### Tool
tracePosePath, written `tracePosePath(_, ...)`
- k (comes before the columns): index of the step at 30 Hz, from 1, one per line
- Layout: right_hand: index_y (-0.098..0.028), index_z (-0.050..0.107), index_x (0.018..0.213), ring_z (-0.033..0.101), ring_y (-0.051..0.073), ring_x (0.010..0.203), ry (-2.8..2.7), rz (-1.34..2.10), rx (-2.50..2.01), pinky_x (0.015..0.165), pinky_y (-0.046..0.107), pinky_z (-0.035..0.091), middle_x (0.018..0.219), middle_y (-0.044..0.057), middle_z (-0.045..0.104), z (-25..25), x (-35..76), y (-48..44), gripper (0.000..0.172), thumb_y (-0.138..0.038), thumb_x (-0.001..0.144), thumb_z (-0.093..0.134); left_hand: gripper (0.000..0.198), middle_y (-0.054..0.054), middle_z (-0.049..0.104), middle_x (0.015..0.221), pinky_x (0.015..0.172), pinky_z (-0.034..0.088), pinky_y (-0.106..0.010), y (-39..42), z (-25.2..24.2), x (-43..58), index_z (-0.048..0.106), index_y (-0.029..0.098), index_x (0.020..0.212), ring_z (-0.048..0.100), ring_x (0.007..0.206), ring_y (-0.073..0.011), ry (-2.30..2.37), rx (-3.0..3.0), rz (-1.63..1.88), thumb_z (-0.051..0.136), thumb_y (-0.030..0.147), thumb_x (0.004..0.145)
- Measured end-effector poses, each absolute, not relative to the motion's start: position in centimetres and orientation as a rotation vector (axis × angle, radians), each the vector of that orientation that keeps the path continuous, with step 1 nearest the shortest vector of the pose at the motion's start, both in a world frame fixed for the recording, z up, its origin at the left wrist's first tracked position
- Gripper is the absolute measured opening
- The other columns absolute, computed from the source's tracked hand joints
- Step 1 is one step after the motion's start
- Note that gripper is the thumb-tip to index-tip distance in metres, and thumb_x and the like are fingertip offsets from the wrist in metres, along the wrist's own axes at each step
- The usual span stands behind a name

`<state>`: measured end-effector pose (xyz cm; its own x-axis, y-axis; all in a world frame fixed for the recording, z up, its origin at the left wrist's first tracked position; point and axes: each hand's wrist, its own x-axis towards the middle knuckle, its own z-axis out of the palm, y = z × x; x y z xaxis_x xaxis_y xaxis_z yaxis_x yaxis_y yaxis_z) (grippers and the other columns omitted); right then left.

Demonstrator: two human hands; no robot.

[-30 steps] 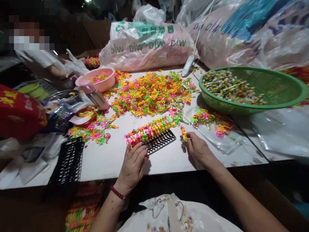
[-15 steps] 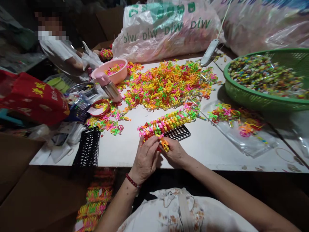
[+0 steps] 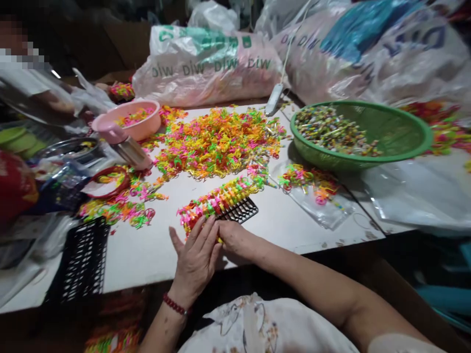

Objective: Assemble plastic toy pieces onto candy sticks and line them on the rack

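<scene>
A black slotted rack [image 3: 241, 211] lies on the white table, its far part covered by a row of small pink, yellow, green and red plastic pieces [image 3: 217, 197]. Over the near left end of that row, my left hand [image 3: 195, 250] is spread, fingers extended and thumb apart, its fingertips touching the pieces. Beside it, my right hand [image 3: 235, 239] has its fingers curled in at the rack's near edge; a bit of yellow shows between the hands, and what the right fingers hold is hidden. Behind the rack sits a big heap of similar pieces [image 3: 217, 142].
A green basket [image 3: 397, 132] of small wrapped items stands right. To the left are a pink basin [image 3: 147, 125], a flask [image 3: 130, 149], a red dish [image 3: 121, 189] and black racks [image 3: 83, 260]. Large plastic sacks [image 3: 213, 73] line the back. A person [image 3: 33, 83] is at far left.
The view has swung right, so things appear farther left. My left hand has flattened and spread its fingers. The orange-yellow piece seen between my hands before is now mostly hidden.
</scene>
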<state>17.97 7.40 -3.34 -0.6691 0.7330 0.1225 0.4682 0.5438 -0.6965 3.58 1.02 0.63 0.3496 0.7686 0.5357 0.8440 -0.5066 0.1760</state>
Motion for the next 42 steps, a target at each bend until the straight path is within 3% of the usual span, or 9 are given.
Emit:
tracePosePath(7,-0.019,0.064,0.1,0.062,0.016,0.089,-2.08,0.778,-1.106,0.08,0.026,0.048,0.097,0.004,0.068,-1.5,24.2,7.3,0.014,-0.016,0.089,0.056,0.042,-0.01,0.063,0.13,0.112,-0.009,-0.068,1.1,1.2,3.9,0.051,0.026,0.136,0.059,0.121,-0.0306,-1.459,-2.384,-0.882,0.053,0.023,0.094)
tracePosePath(9,-0.018,0.063,0.093,0.06,0.017,0.081,-1.925,0.521,-1.443,0.075,0.027,0.046,0.09,0.005,0.066,-1.0,29.0,8.1,0.011,-0.019,0.091,0.052,0.044,-0.009,0.062,0.131,0.112,-0.008,-0.067,1.1,1.3,3.6,0.049,0.027,0.138,0.058,0.121,-0.0304,-1.431,-2.408,-0.878,0.052,0.023,0.094)
tracePosePath(13,-0.013,0.058,0.099,0.059,0.024,0.092,-1.714,-0.064,-2.069,0.079,0.033,0.044,0.101,0.015,0.063,-0.6,37.8,10.7,0.014,-0.022,0.092,0.051,0.049,-0.009,0.06,0.134,0.115,-0.004,-0.065,1.5,1.2,3.0,0.043,0.027,0.142,0.057,0.124,-0.0279,-1.355,-2.47,-0.858,0.051,0.021,0.094)
tracePosePath(16,-0.011,0.056,0.103,0.06,0.025,0.089,-1.752,-0.131,-2.273,0.075,0.033,0.043,0.098,0.017,0.064,-0.9,40.6,12.0,0.015,-0.018,0.09,0.052,0.052,-0.01,0.057,0.137,0.118,0.004,-0.06,1.7,0.7,2.6,0.042,0.023,0.143,0.052,0.129,-0.0265,-1.314,-2.477,-0.782,0.053,0.018,0.092)
tracePosePath(20,-0.012,0.053,0.106,0.061,0.023,0.082,-1.721,-0.141,-2.218,0.07,0.031,0.041,0.094,0.015,0.065,-1.3,39.6,11.7,0.019,-0.015,0.09,0.045,0.05,-0.013,0.053,0.141,0.12,0.013,-0.056,1.8,0.7,2.5,0.045,0.018,0.141,0.05,0.131,-0.0253,-1.316,-2.468,-0.755,0.053,0.017,0.092)
tracePosePath(23,-0.014,0.052,0.112,0.061,0.021,0.079,-1.669,-0.021,-1.984,0.068,0.03,0.042,0.096,0.012,0.067,-1.3,37.1,10.5,0.025,-0.017,0.089,0.045,0.047,-0.012,0.056,0.139,0.12,0.012,-0.057,1.9,1.0,2.7,0.047,0.017,0.139,0.051,0.13,-0.0246,-1.302,-2.478,-0.756,0.052,0.016,0.092)
tracePosePath(27,-0.019,0.06,0.091,0.059,0.018,0.071,-1.776,0.366,-1.602,0.067,0.028,0.044,0.082,0.005,0.066,-1.0,31.9,8.3,0.015,-0.03,0.089,0.05,0.045,-0.012,0.059,0.136,0.119,0.003,-0.06,1.8,1.2,3.1,0.047,0.019,0.139,0.054,0.127,-0.0245,-1.361,-2.466,-0.804,0.048,0.017,0.094)
tracePosePath(33,-0.019,0.061,0.087,0.057,0.016,0.067,-1.818,0.952,-1.223,0.063,0.027,0.046,0.077,0.003,0.065,-1.8,23.3,6.2,0.02,-0.038,0.09,0.056,0.059,-0.016,0.05,0.144,0.118,-0.001,-0.061,1.4,1.0,3.2,0.022,0.014,0.152,0.044,0.136,-0.0242,-1.494,-2.513,-0.751,0.043,0.019,0.096)
tracePosePath(42,-0.019,0.06,0.085,0.053,0.015,0.069,-2.063,0.956,-0.924,0.067,0.025,0.043,0.078,0.002,0.061,-3.2,19.8,6.6,0.013,-0.027,0.092,0.052,0.065,-0.015,0.044,0.148,0.118,-0.003,-0.062,1.2,0.9,3.0,0.013,0.015,0.154,0.039,0.14,-0.0245,-1.54,-2.548,-0.722,0.042,0.019,0.096)
